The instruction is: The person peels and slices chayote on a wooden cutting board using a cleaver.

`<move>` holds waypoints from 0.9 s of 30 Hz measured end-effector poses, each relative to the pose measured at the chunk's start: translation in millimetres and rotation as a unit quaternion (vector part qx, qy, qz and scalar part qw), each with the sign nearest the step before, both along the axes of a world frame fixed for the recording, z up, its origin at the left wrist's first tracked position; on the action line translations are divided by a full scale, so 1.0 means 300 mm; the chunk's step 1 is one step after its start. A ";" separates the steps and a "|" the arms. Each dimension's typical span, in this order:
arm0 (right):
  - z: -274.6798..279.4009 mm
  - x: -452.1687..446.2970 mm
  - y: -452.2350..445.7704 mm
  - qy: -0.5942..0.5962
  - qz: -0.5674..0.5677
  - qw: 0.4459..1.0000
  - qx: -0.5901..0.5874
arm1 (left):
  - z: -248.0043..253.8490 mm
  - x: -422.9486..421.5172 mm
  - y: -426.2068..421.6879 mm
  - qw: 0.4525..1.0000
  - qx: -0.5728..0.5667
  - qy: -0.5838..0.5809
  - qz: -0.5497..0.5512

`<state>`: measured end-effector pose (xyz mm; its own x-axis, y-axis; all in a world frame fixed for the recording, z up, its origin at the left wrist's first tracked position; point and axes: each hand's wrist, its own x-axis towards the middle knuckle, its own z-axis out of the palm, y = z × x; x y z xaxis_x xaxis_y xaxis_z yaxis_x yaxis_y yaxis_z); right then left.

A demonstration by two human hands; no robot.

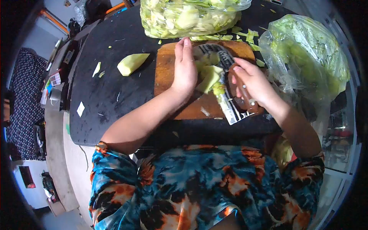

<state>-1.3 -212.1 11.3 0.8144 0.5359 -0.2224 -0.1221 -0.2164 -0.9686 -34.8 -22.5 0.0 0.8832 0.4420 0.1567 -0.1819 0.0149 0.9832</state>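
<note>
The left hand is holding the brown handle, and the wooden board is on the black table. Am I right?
Not quite: the right hand is holding the brown handle, as the head view shows. The wooden board is on the black table, like you said.

Gotta say, the person had on a pretty loud shirt (pixel 195 184), teal-blue and black blotches with rusty orange patches and pale streaks bleeding together, kinda tie-dye from where I stood. The left sleeve (pixel 111 184) and right sleeve (pixel 301 184) were short and wide, same splashy print, stopping around the elbows. Forearms (pixel 143 117), left hand (pixel 185 73) and right hand (pixel 255 82) were all bare.
</note>
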 end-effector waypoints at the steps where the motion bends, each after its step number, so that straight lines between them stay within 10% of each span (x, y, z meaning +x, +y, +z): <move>1: 0.003 -0.013 0.022 0.001 0.007 1.000 -0.012 | -0.011 0.007 -0.026 1.000 -0.020 -0.011 0.017; 15: 0.084 0.002 0.000 0.180 -0.029 0.973 0.144 | 0.209 0.101 0.021 0.965 -0.194 -0.129 -0.120; 20: 0.243 0.062 0.007 0.116 -0.022 0.978 0.174 | 0.439 0.024 0.066 0.920 0.260 -0.111 -0.270; 22: 0.316 0.107 0.021 0.082 0.000 0.977 0.198 | 0.478 0.067 0.081 0.768 0.528 -0.252 -0.260; 26: 0.454 0.243 0.084 0.002 0.001 0.987 0.161 | 0.576 0.200 0.080 0.683 0.630 -0.321 -0.184; 27: 0.509 0.237 0.104 -0.019 -0.027 0.990 0.137 | 0.674 0.205 0.075 0.670 0.680 -0.132 -0.268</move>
<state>69.8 -180.8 164.2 0.8487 0.5272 -0.0428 -0.0881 0.0612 -0.9942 26.7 0.0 202.3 0.7194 -0.6381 0.2743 -0.6798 -0.7280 0.0891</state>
